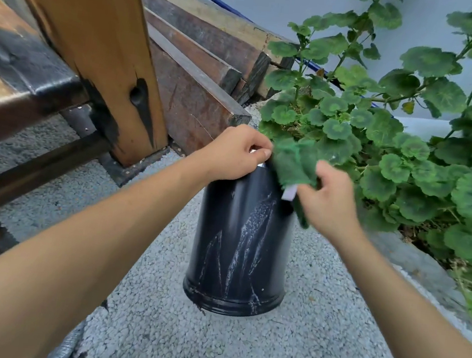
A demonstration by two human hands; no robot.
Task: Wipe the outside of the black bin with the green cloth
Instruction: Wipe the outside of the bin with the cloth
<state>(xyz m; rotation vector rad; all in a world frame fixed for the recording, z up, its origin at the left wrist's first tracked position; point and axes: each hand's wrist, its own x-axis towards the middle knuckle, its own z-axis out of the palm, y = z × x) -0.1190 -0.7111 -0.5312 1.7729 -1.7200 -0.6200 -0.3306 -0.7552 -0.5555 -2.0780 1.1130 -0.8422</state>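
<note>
The black bin (pixel 239 247) stands upright on pebbled ground at the centre, with whitish wet streaks down its near side. My left hand (pixel 236 152) grips the bin's top rim at the left. My right hand (pixel 328 203) holds the green cloth (pixel 293 165), which has a small white label, against the bin's upper right edge. The cloth is blurred. The bin's opening is hidden behind both hands.
A wooden post (pixel 97 42) and dark bench frame (pixel 29 88) stand to the left. Stacked timber beams (pixel 201 64) lie behind the bin. A leafy green plant (pixel 412 135) in a stone-edged bed crowds the right side. Pebbled ground (pixel 281 357) spreads in front.
</note>
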